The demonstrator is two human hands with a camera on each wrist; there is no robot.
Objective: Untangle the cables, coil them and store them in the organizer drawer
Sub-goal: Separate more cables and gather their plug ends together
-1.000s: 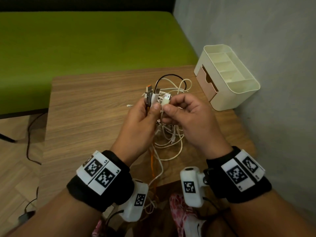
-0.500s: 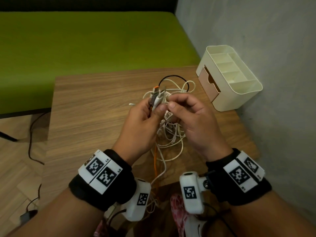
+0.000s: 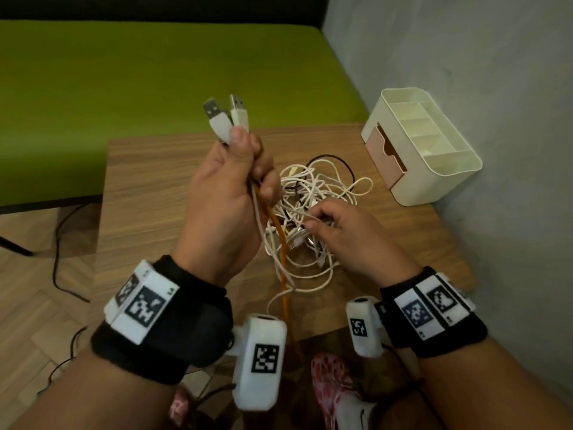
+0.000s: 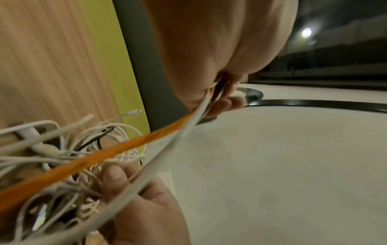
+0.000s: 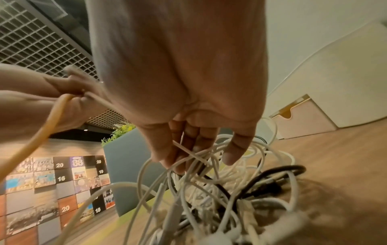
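A tangle of white cables [image 3: 313, 206] with one black cable [image 5: 278, 172] lies on the wooden table [image 3: 148, 193]. My left hand [image 3: 235, 181] is raised above the table and grips a bunch of cable ends: two USB plugs [image 3: 226, 116] stick up from the fist, while an orange cable [image 3: 282, 252] and a white cable [image 4: 167, 142] trail down from it. My right hand [image 3: 322, 221] is low on the tangle, its fingertips [image 5: 167, 159] curled among white strands [image 5: 188, 155]. The cream organizer [image 3: 434, 169] with a pink drawer [image 3: 384, 153] stands at the table's far right.
A grey wall [image 3: 496, 88] runs along the right, close behind the organizer. A green bench [image 3: 139, 82] lies beyond the table's far edge. Dark cords [image 3: 59, 268] trail on the wooden floor at the left. Bare table surface shows to the left of the tangle.
My left hand has lifted well above the table with the plug ends in it, pulling cables taut. My right hand has let go of the plugs and dropped onto the tangle.
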